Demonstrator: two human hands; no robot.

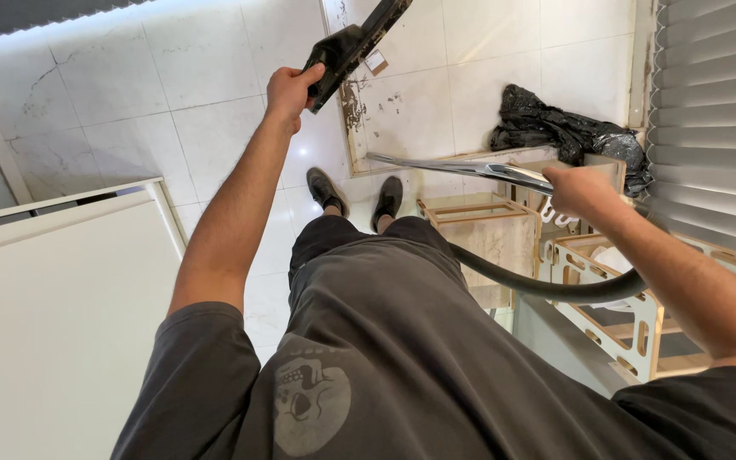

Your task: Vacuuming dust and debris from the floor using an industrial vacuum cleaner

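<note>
I look straight down my grey shirt at my feet on a white tiled floor. My left hand (287, 89) is raised and grips a black vacuum nozzle (347, 49) that runs up out of the top edge. My right hand (577, 189) is closed around a shiny metal vacuum tube (457, 166), which lies level and points left. A black hose (547, 285) curves from under my right forearm back toward my body.
A white cabinet top (61, 315) stands at my left. Light wooden frame furniture (487, 226) stands at my right, with a crumpled black plastic bag (568, 132) behind it. Grey slatted blinds (717, 111) fill the right edge. My dark shoes (358, 194) stand on the tiles.
</note>
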